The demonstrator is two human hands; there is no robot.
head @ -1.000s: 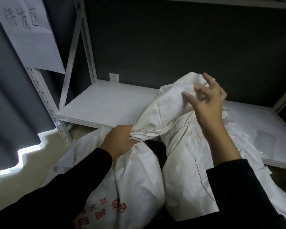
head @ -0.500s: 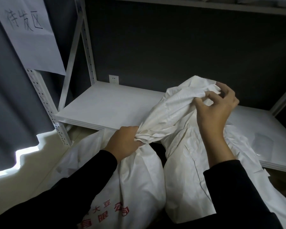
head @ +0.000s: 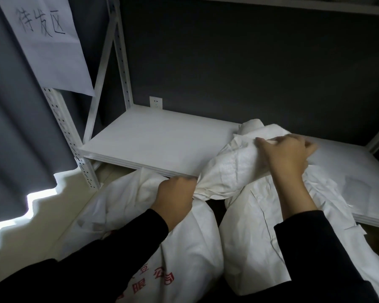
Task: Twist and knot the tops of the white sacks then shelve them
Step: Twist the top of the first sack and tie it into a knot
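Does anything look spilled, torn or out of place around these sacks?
No spill or tear shows. The left hand grips the twisted neck of the printed sack while the right hand holds its loose top. The other sack looks unknotted, its fabric sprawling over the shelf edge.

On my feed, both arms wear long black sleeves: left sleeve (head: 109,254) and right sleeve (head: 315,248) are plain cloth, cuffs ending at the wrists. Left grip (head: 175,200) and right grip (head: 287,158) are bare.
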